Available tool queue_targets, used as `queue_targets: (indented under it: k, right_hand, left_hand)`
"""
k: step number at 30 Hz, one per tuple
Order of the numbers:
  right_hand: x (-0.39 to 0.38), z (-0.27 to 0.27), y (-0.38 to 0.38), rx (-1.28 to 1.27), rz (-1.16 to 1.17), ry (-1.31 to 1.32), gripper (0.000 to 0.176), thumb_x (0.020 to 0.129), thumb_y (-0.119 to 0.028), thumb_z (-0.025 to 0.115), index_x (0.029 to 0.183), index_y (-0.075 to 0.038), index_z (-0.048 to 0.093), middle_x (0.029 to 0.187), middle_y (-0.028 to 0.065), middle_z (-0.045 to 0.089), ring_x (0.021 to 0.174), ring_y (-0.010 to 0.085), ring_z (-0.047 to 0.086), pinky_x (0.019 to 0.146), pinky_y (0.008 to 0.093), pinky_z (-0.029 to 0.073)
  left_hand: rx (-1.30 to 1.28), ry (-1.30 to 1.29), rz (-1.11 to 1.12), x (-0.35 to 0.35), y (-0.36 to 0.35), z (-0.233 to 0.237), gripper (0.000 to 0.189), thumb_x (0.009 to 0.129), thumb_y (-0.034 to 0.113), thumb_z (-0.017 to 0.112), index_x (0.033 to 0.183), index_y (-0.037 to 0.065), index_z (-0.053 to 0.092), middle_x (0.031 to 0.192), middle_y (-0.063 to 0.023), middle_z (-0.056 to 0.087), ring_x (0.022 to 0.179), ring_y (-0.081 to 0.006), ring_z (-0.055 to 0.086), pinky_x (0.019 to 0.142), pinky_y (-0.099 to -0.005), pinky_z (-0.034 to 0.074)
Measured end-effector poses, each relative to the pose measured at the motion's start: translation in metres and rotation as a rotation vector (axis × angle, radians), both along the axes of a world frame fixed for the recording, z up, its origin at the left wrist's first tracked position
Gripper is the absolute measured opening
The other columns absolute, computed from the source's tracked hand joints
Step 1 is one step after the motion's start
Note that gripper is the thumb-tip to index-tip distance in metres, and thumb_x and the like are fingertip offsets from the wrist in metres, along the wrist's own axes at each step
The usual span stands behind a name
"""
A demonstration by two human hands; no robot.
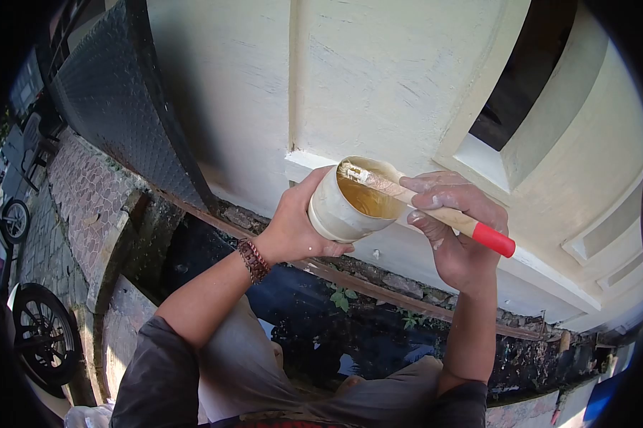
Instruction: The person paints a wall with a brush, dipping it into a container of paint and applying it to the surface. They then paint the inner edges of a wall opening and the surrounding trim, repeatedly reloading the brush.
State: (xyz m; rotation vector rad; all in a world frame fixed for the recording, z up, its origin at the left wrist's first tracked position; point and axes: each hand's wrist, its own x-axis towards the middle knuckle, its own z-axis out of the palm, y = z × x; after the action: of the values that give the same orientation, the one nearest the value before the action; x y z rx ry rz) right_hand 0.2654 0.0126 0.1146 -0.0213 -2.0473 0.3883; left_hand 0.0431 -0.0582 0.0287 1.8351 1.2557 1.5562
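Outdoors, bright sun, looking down along a cream wall [378,71]. Left hand [296,232] is sitting near centre frame, gripping a small pale cup [335,210]. Its fingers [335,250] are wrapping under the cup's base and the thumb is pressing along the 11 o'clock side of the rim, so they are clamped on the cup. Cup is tilting, mouth facing toward 2 o'clock, with yellowish paint [368,201] pooling inside. A beaded bracelet [253,260] is circling the left wrist, at 8 o'clock from the cup.

Right hand [460,242] is working at 3 o'clock from the cup, just beside it. Its fingers [442,201] are closing tight round the wooden handle of a brush [391,187], and their backs are carrying pale paint smears. Brush is lying slantwise: the bristle end is resting on the cup's rim at its 12 o'clock edge, and the red handle tip is poking out of the fist toward 4 o'clock. Bristles are showing a whitish coating.

Behind the hands the wall is running from 10 o'clock to 4 o'clock, with a dark window recess [521,78] at 1 o'clock. Below the wall's foot a dark, water-filled gutter [293,299] is running the same way, with a rusty rail [378,289] lying along its far edge. A checker-plate ramp [114,107] is crossing the gutter at 10 o'clock. A motorbike wheel [43,339] is showing at 8 o'clock, well apart from the hands.
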Motion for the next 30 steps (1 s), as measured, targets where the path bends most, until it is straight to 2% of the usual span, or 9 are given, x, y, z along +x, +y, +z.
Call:
queue_targets:
  k: [2,3,5,9,15,22,24,27,30]
  right_hand:
    - [0.01,0.002,0.001,-0.378,0.083,-0.023,0.02,0.087,-0.01,0.074,0.102,-0.004,0.063,0.097,0.0107,0.07,0.096,0.0189,0.067,0.08,0.0331,0.055]
    - [0.013,0.001,0.004,-0.383,0.079,-0.028,0.02,0.087,-0.01,0.074,0.102,-0.004,0.063,0.097,0.0107,0.07,0.096,0.0189,0.067,0.08,0.0331,0.055]
    - [0.014,-0.004,0.014,-0.729,0.226,-0.044,0.029,0.085,-0.012,0.078,0.106,-0.003,0.06,0.097,0.0095,0.068,0.092,0.017,0.066,0.079,0.0307,0.054]
    - [0.013,-0.014,0.031,-1.007,0.322,-0.05,0.031,0.086,-0.012,0.076,0.109,-0.002,0.059,0.092,0.0059,0.063,0.08,0.0134,0.062,0.064,0.0264,0.053]
    - [0.043,0.003,0.043,-0.837,0.159,0.18,0.026,0.092,-0.014,0.069,0.112,-0.002,0.057,0.091,0.0072,0.062,0.075,0.0153,0.063,0.062,0.0305,0.058]
    - [0.154,0.035,0.081,-0.81,0.027,0.717,0.029,0.095,-0.016,0.066,0.116,-0.002,0.052,0.093,0.0122,0.064,0.077,0.0219,0.066,0.066,0.0344,0.059]
    - [0.162,0.044,0.081,-0.756,-0.236,0.975,0.027,0.093,-0.015,0.067,0.111,-0.001,0.053,0.093,0.0136,0.064,0.078,0.0217,0.066,0.068,0.0333,0.06]
    - [0.16,0.019,0.068,-0.714,-0.331,1.139,0.027,0.092,-0.014,0.068,0.108,0.0,0.052,0.09,0.0145,0.065,0.077,0.0212,0.067,0.07,0.0327,0.061]
    - [0.145,-0.058,0.04,-0.786,-0.32,1.241,0.023,0.089,-0.006,0.068,0.104,-0.003,0.051,0.086,0.0135,0.066,0.071,0.019,0.069,0.066,0.0323,0.063]
  left_hand:
    - [-0.027,0.113,0.067,0.001,0.001,-0.003,0.103,0.053,0.023,0.098,0.138,0.002,0.044,0.128,-0.0107,0.06,0.119,-0.0203,0.058,0.105,-0.0351,0.045]
    - [-0.032,0.108,0.063,0.001,0.002,-0.006,0.103,0.053,0.023,0.098,0.138,0.002,0.044,0.128,-0.0107,0.06,0.119,-0.0203,0.058,0.105,-0.0351,0.045]
    - [0.004,0.186,0.084,-0.001,0.004,-0.009,0.101,0.053,0.021,0.097,0.137,0.001,0.045,0.127,-0.0115,0.061,0.118,-0.0199,0.059,0.104,-0.0344,0.045]
    - [-0.03,0.233,0.079,0.002,0.003,-0.008,0.099,0.053,0.018,0.096,0.137,0.001,0.045,0.126,-0.0114,0.061,0.117,-0.0197,0.059,0.103,-0.0341,0.046]
    - [-0.064,0.135,0.063,0.012,0.014,-0.014,0.098,0.053,0.015,0.094,0.136,0.003,0.045,0.125,-0.0123,0.063,0.117,-0.024,0.062,0.101,-0.0365,0.048]
    - [-0.12,-0.007,0.014,0.024,0.021,-0.024,0.102,0.052,0.014,0.096,0.138,0.002,0.042,0.124,-0.0117,0.063,0.116,-0.0218,0.061,0.102,-0.0354,0.048]
    - [-0.139,-0.096,-0.03,0.029,0.022,-0.025,0.097,0.053,0.012,0.096,0.134,0.002,0.044,0.123,-0.0111,0.062,0.114,-0.021,0.061,0.101,-0.0353,0.048]
    - [-0.134,-0.08,0.005,0.041,0.025,-0.023,0.092,0.054,0.012,0.096,0.13,0.002,0.046,0.123,-0.011,0.062,0.113,-0.0212,0.061,0.099,-0.0355,0.049]
    - [-0.109,-0.114,0.053,0.054,0.028,-0.027,0.089,0.057,0.013,0.096,0.128,0.001,0.045,0.124,-0.012,0.061,0.111,-0.0216,0.062,0.097,-0.0357,0.051]
